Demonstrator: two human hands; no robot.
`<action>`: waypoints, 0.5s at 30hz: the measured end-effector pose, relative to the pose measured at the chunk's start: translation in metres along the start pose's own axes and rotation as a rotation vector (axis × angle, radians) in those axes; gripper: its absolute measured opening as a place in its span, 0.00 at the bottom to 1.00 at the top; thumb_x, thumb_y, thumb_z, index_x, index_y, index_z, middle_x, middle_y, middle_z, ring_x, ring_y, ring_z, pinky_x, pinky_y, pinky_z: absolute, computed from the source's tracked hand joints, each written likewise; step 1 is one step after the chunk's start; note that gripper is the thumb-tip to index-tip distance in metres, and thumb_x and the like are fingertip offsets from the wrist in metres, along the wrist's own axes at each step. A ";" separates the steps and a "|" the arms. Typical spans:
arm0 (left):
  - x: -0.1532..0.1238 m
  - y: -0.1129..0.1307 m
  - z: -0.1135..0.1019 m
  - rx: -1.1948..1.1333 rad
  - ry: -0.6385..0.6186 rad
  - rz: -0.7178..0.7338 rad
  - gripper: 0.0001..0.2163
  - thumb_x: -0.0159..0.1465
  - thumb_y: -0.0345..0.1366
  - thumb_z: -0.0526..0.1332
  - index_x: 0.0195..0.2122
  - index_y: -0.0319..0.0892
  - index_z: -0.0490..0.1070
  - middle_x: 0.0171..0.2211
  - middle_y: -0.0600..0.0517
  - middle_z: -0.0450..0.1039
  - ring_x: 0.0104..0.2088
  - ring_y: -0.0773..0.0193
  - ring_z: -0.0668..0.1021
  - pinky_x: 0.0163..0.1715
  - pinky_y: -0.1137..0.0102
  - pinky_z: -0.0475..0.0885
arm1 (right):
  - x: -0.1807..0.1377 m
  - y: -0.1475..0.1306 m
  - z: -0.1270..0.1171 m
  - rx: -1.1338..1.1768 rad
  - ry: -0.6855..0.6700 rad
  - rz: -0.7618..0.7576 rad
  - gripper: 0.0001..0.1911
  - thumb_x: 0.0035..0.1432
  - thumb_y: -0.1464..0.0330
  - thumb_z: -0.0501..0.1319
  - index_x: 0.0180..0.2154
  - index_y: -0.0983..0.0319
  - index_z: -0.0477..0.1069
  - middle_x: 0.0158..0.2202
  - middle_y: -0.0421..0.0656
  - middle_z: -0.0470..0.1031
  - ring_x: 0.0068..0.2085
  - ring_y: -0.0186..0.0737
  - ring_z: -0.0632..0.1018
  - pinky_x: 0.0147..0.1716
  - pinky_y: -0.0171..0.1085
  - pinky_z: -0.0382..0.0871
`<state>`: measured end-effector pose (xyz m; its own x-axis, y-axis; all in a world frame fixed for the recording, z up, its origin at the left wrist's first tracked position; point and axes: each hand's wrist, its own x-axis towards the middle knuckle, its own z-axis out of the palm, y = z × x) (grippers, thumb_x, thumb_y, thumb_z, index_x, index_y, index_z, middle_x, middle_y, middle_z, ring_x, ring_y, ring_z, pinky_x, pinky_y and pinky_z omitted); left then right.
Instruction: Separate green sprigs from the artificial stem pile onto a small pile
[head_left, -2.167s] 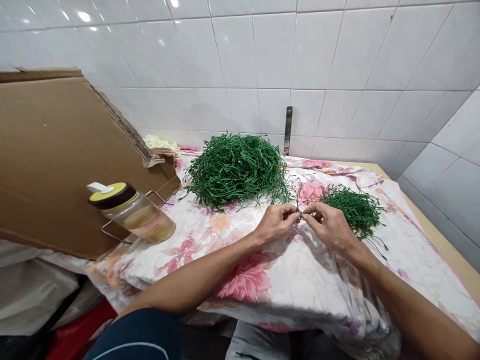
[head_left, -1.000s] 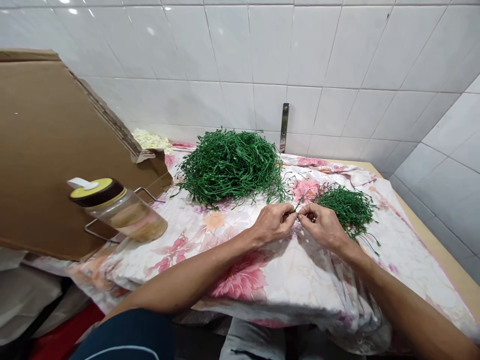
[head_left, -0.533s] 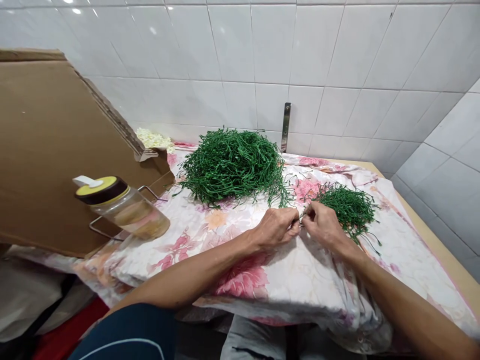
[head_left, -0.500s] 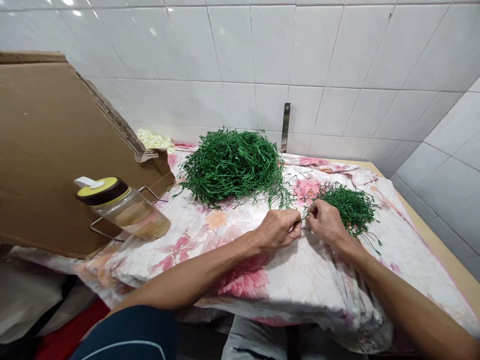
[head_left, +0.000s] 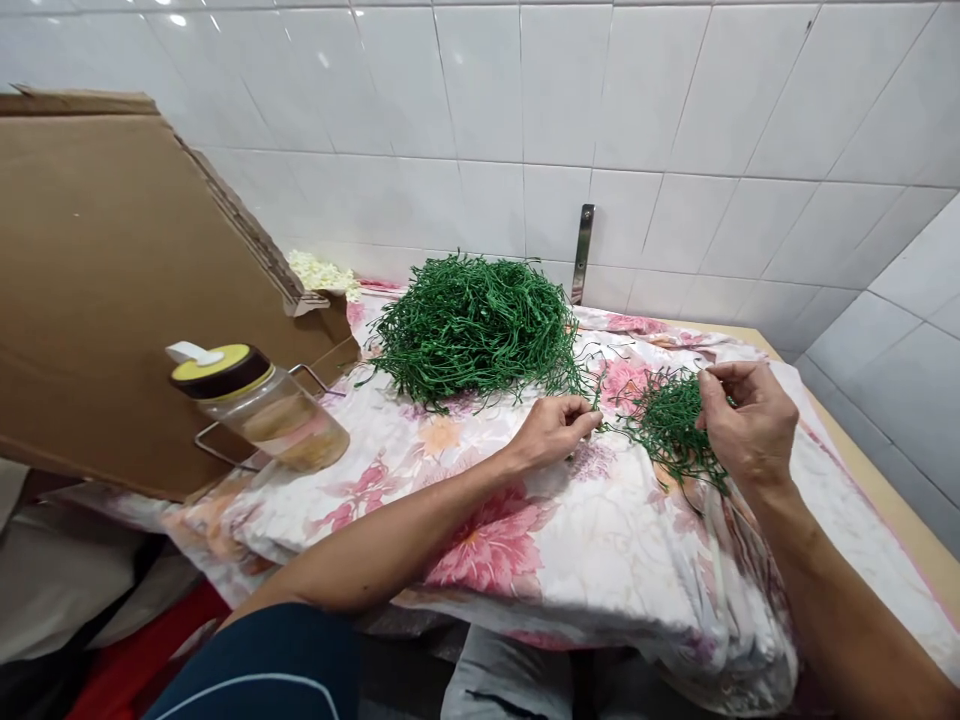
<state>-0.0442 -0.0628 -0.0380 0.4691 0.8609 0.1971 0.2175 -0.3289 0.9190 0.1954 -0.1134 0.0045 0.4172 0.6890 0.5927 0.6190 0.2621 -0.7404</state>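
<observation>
Green stems (head_left: 671, 425), thin and wiry, sit in a small loose pile on the right of a floral cloth (head_left: 487, 550), and from where I stand both of the person's hands are right at it. The left hand (head_left: 555, 432) rests low on the cloth just beside the pile's left edge, its fingertips (head_left: 589, 420) drawn together in a tight pinch; whether a strand is caught there is too fine to make out. The right hand (head_left: 746, 420) is raised over the pile's far side, thumb and fingers apart and curved, with the thumb dipping into the strands. Well behind them, a much bigger mound of the same green stems (head_left: 472, 335) lies on the cloth, with a few stray strands reaching toward the small pile. To the left, a clear bottle with a yellow and dark lid (head_left: 259, 410) sits tilted in a wire rack (head_left: 214, 445), just in front of a large cardboard sheet (head_left: 112, 280). Beyond the sheet's edge is a patch of pale yellowish shreds (head_left: 319, 272). A metal bracket (head_left: 581, 255) is fixed to the white tile wall (head_left: 480, 100) behind the mound.
</observation>
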 end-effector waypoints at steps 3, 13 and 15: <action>0.001 0.002 0.002 -0.068 -0.019 -0.036 0.17 0.63 0.46 0.61 0.24 0.39 0.69 0.22 0.53 0.68 0.23 0.69 0.67 0.25 0.71 0.59 | 0.005 0.007 -0.004 -0.223 -0.040 -0.167 0.11 0.60 0.61 0.65 0.40 0.61 0.76 0.39 0.47 0.80 0.27 0.37 0.76 0.32 0.39 0.72; -0.003 0.015 0.003 -0.081 -0.024 -0.051 0.16 0.62 0.47 0.62 0.25 0.38 0.69 0.21 0.57 0.60 0.23 0.72 0.62 0.23 0.73 0.54 | -0.032 -0.011 0.027 0.015 -0.736 -0.172 0.10 0.64 0.62 0.62 0.40 0.60 0.80 0.38 0.43 0.83 0.34 0.39 0.79 0.35 0.35 0.69; -0.004 0.013 0.003 -0.041 -0.026 -0.041 0.15 0.63 0.45 0.61 0.26 0.38 0.69 0.21 0.57 0.60 0.23 0.72 0.62 0.23 0.73 0.54 | -0.033 -0.011 0.028 0.021 -0.749 -0.139 0.10 0.64 0.63 0.62 0.38 0.60 0.80 0.35 0.41 0.83 0.33 0.38 0.78 0.34 0.35 0.67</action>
<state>-0.0407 -0.0721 -0.0277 0.4828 0.8627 0.1504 0.2018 -0.2767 0.9395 0.1564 -0.1199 -0.0157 -0.2314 0.9213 0.3126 0.6165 0.3875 -0.6854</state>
